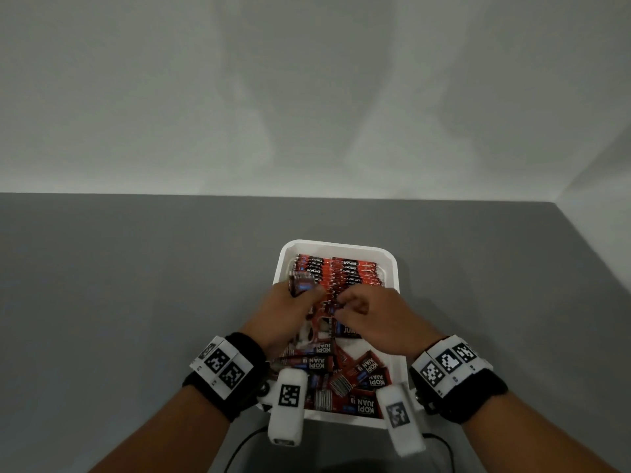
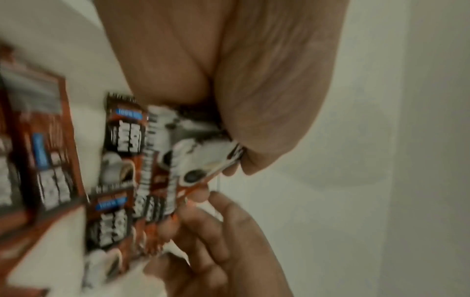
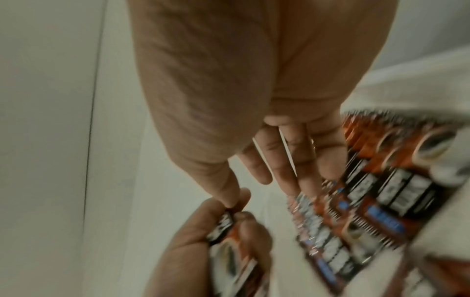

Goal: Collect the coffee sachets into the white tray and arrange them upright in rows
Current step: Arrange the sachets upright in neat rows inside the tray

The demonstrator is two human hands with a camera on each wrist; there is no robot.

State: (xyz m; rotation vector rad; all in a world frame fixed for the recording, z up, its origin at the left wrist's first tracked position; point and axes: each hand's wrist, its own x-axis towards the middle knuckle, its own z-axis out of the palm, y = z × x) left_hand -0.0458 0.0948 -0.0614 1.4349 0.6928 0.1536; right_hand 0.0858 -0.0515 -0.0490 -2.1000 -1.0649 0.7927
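Two hands over the tray: left hand clasps a sachet bundle, right hand, fingers curled, pinches at sachets just beside it; upright rows beyond, loose sachets nearer.

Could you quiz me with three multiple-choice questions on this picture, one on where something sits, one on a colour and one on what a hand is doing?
1. Where in the white tray do the upright rows of sachets stand?
A. far end
B. near end
C. outside it

2. What colour is the table?
A. grey
B. green
C. yellow

3. What is the left hand doing?
A. lying flat on the table
B. gripping a bundle of sachets
C. lifting the tray

Answers:
1. A, the neat rows fill the end away from the person, while loose sachets lie flat at the near end.
2. A, the bare surface around the tray is plain grey.
3. B, its fingers curl round a small stack over the tray.
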